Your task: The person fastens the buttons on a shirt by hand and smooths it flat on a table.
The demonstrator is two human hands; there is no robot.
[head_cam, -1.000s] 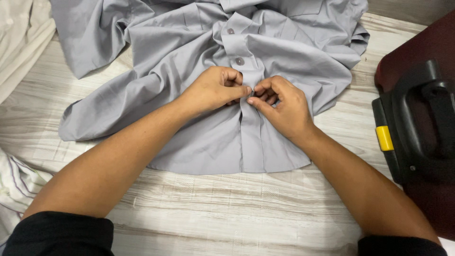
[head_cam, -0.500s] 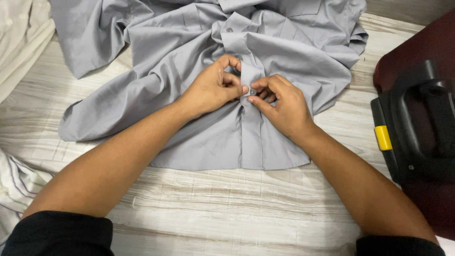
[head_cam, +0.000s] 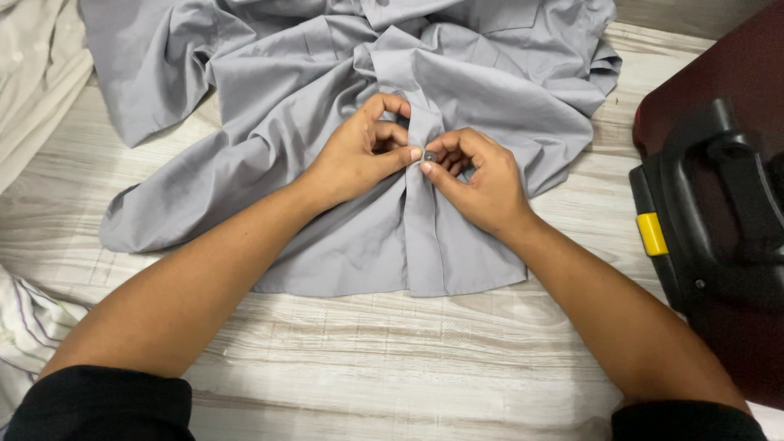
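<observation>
While the grey shirt (head_cam: pixel 327 122) lies front-up and rumpled across the pale wood-grain floor (head_cam: pixel 408 359), filling the upper middle of the frame, both hands meet at its placket just above centre. Left hand (head_cam: pixel 359 151) is curled nearly closed, thumb and forefinger nipping the raised edge of the placket so the cloth stands up in a ridge rather than lying flat; that lift seems to be what brings the buttonhole within reach. Right hand (head_cam: pixel 478 180) is likewise almost closed, its thumb and forefinger tips pressed on a small grey button (head_cam: pixel 429 155), held right against the left thumb so the two edges of the front come together at one spot. Below the hands the placket runs straight down to the hem, looking already joined, and the fabric above is bunched toward the collar at the top edge. At the right edge a dark red case with a black handle (head_cam: pixel 727 196) and a yellow latch (head_cam: pixel 652 234) sits apart from the shirt. White cloth (head_cam: pixel 33 73) lies at the upper left, striped cloth (head_cam: pixel 24 327) at the lower left.
</observation>
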